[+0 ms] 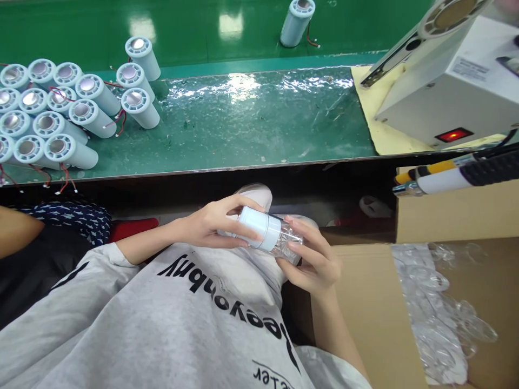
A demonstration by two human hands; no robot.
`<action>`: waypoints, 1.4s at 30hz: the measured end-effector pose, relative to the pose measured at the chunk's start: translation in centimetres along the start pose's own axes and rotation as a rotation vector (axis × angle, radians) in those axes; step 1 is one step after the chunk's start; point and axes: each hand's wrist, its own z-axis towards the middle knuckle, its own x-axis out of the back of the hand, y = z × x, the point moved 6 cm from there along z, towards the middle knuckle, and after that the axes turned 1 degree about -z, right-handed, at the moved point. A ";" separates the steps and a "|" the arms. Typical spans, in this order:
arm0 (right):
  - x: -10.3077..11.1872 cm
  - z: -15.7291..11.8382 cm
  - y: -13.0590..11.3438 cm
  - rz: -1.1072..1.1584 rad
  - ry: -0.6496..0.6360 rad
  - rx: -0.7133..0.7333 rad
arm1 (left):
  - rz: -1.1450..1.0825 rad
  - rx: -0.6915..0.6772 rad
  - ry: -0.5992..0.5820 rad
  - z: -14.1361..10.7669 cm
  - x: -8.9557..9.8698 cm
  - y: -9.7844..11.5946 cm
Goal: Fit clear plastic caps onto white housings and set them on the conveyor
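Above my lap, a light blue cylinder (258, 226) with a clear, patterned plastic cup (288, 241) at its right end lies nearly sideways between my hands. My left hand (219, 222) is wrapped round the blue part, thumb and fingers on opposite sides. Around the clear part, my right hand (312, 256) has its fingers closed. Part of the blue cylinder's left end is hidden by my left fingers.
Several light blue cylinders (140, 108) with red and black wires stand at the bench's left; another (297, 22) stands farther back. A white machine (454, 86) with a lit red switch is at right, near screwdriver-like tools (441, 181). A cardboard box (357, 302) holds clear plastic parts (438, 308).
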 end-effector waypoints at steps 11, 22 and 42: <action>-0.1 -0.3 0.3 0.033 -0.047 -0.076 | -0.018 0.067 0.019 -0.4 -0.1 -0.3; -0.1 -0.7 0.2 0.038 -0.048 -0.051 | 0.026 -0.024 -0.014 -1.0 -0.3 0.5; -2.9 -2.4 2.9 0.520 -0.134 -0.828 | -0.461 0.580 -0.147 -2.2 -1.9 -3.5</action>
